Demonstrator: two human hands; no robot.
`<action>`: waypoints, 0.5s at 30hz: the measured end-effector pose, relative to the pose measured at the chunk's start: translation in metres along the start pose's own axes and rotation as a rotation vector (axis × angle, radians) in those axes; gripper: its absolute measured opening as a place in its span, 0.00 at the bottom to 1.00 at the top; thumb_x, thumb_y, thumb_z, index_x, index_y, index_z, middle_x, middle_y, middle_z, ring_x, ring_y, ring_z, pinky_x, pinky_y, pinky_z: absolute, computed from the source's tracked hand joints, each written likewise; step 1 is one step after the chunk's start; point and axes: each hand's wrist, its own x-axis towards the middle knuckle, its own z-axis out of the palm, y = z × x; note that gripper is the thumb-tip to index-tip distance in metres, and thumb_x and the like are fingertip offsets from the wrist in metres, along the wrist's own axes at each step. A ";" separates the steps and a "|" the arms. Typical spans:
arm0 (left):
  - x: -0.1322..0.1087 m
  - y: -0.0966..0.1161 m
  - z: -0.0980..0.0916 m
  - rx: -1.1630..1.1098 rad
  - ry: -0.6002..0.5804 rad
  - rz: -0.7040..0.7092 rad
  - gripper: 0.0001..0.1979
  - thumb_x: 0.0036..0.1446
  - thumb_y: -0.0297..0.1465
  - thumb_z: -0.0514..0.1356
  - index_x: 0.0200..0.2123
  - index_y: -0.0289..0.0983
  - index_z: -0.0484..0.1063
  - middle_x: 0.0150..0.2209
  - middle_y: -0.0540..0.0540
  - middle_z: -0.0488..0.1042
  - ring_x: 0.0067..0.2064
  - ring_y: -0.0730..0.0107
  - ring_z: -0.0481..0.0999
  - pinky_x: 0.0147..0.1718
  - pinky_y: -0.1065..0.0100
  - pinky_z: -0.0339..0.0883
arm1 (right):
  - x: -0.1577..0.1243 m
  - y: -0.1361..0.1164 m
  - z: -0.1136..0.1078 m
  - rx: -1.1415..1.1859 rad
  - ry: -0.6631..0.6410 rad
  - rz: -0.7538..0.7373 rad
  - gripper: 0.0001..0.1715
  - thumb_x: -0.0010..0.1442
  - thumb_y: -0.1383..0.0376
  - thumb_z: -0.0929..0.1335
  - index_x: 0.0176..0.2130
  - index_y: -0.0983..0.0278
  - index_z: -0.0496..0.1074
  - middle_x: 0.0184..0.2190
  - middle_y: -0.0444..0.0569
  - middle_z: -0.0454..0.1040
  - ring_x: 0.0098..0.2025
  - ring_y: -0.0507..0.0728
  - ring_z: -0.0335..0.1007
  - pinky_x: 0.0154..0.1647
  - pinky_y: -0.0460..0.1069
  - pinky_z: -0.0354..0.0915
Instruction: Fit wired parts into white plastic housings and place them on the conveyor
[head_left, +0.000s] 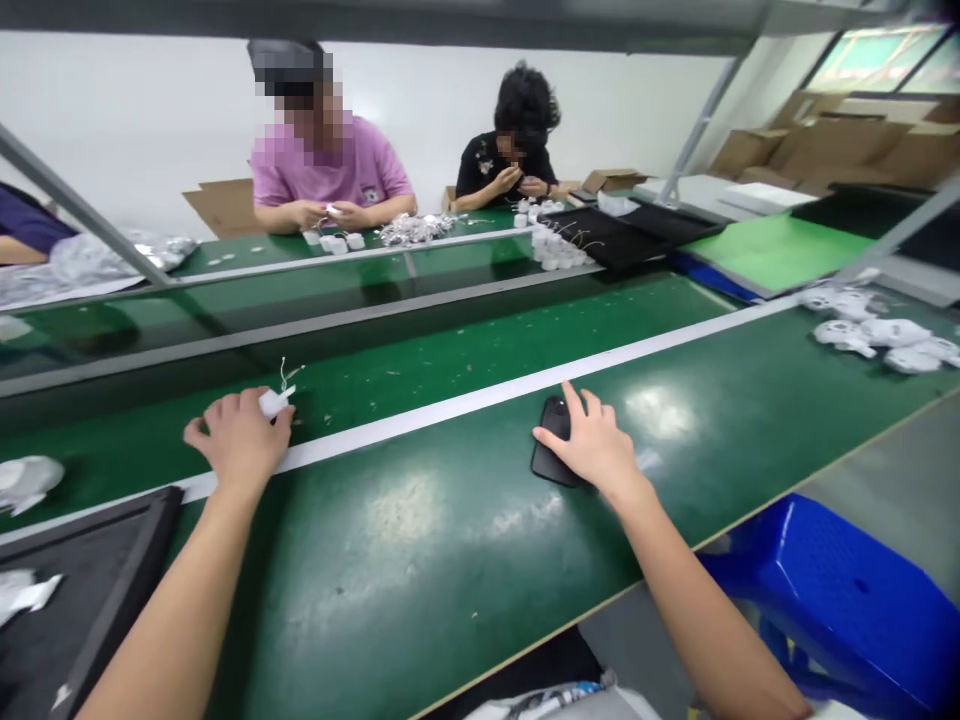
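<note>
My left hand (244,435) is over the sunken green strip at the left, its fingers closed round a small white plastic part (274,402). Thin pale wires (287,374) stick up from that part. On the near green tabletop a black smartphone (553,462) lies flat. My right hand (600,440) rests partly over it, thumb across its face and the other fingers stretched out past its right side. The hand covers some of the phone's right edge.
A black tray (112,560) with white parts sits at the near left. White plastic parts (877,330) lie at the right, above a blue stool (847,590). Two people work opposite, near a pile of white wired parts (559,245). A metal frame bar (375,25) crosses overhead.
</note>
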 end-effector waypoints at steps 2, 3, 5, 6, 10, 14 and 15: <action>-0.019 0.018 -0.002 0.022 0.123 0.100 0.35 0.63 0.46 0.63 0.67 0.35 0.63 0.72 0.37 0.56 0.73 0.27 0.52 0.68 0.27 0.39 | -0.003 0.003 0.005 -0.016 -0.074 -0.001 0.51 0.66 0.38 0.60 0.77 0.56 0.46 0.70 0.63 0.57 0.66 0.73 0.58 0.49 0.62 0.74; -0.032 0.032 -0.005 -0.002 0.173 0.147 0.36 0.63 0.45 0.64 0.69 0.37 0.60 0.73 0.37 0.53 0.74 0.30 0.51 0.69 0.29 0.40 | -0.003 -0.001 0.006 -0.022 -0.095 -0.007 0.51 0.66 0.40 0.61 0.77 0.55 0.45 0.70 0.63 0.57 0.66 0.73 0.58 0.49 0.62 0.74; -0.062 0.062 -0.011 -0.101 0.153 0.267 0.34 0.64 0.42 0.63 0.69 0.38 0.60 0.72 0.35 0.55 0.73 0.38 0.55 0.70 0.36 0.48 | -0.001 -0.015 0.006 -0.030 -0.126 -0.043 0.52 0.65 0.44 0.64 0.78 0.54 0.43 0.70 0.62 0.57 0.65 0.74 0.59 0.50 0.63 0.73; -0.077 0.077 -0.014 -0.176 0.097 0.336 0.31 0.65 0.40 0.62 0.68 0.38 0.61 0.70 0.35 0.59 0.72 0.42 0.58 0.70 0.41 0.52 | 0.001 -0.024 0.004 -0.032 -0.149 -0.077 0.52 0.64 0.46 0.65 0.78 0.53 0.43 0.70 0.61 0.56 0.64 0.74 0.59 0.52 0.64 0.72; -0.120 0.119 -0.012 -0.553 -0.179 0.365 0.27 0.66 0.36 0.61 0.65 0.38 0.62 0.65 0.36 0.64 0.64 0.56 0.69 0.64 0.52 0.66 | 0.015 -0.059 -0.002 -0.020 -0.237 -0.262 0.56 0.58 0.54 0.69 0.77 0.47 0.43 0.72 0.55 0.55 0.64 0.73 0.63 0.57 0.65 0.70; -0.140 0.143 0.005 -1.125 -0.425 -0.170 0.25 0.67 0.38 0.60 0.64 0.37 0.62 0.65 0.35 0.64 0.57 0.62 0.76 0.61 0.56 0.71 | 0.034 -0.080 0.001 0.498 -0.482 -0.391 0.58 0.55 0.57 0.72 0.76 0.47 0.46 0.71 0.54 0.59 0.61 0.64 0.70 0.59 0.58 0.71; -0.143 0.149 0.009 -1.281 -0.472 -0.349 0.25 0.68 0.39 0.60 0.63 0.36 0.62 0.65 0.35 0.65 0.56 0.62 0.77 0.61 0.56 0.71 | 0.036 -0.083 0.006 0.724 -0.587 -0.390 0.58 0.56 0.57 0.71 0.76 0.47 0.46 0.72 0.53 0.58 0.60 0.61 0.72 0.57 0.56 0.72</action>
